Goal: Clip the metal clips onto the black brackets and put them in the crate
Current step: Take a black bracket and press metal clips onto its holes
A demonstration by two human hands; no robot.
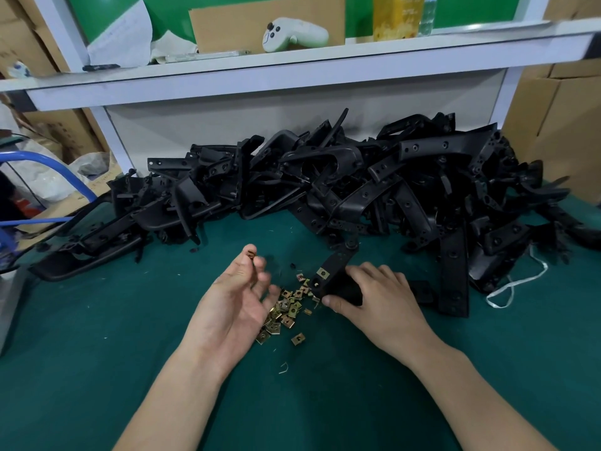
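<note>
R hand grips black bracket w/ gold clip fitted; L hand pinches loose clip. Bracket heap lines bench back edge.

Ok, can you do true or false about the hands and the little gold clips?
1. The left hand pinches one clip. True.
2. The right hand is empty. False: it holds a black bracket.
3. The loose clips lie on the green table. True.
4. The held bracket has no clip yet. False: a fitted clip sits near its end.
</note>
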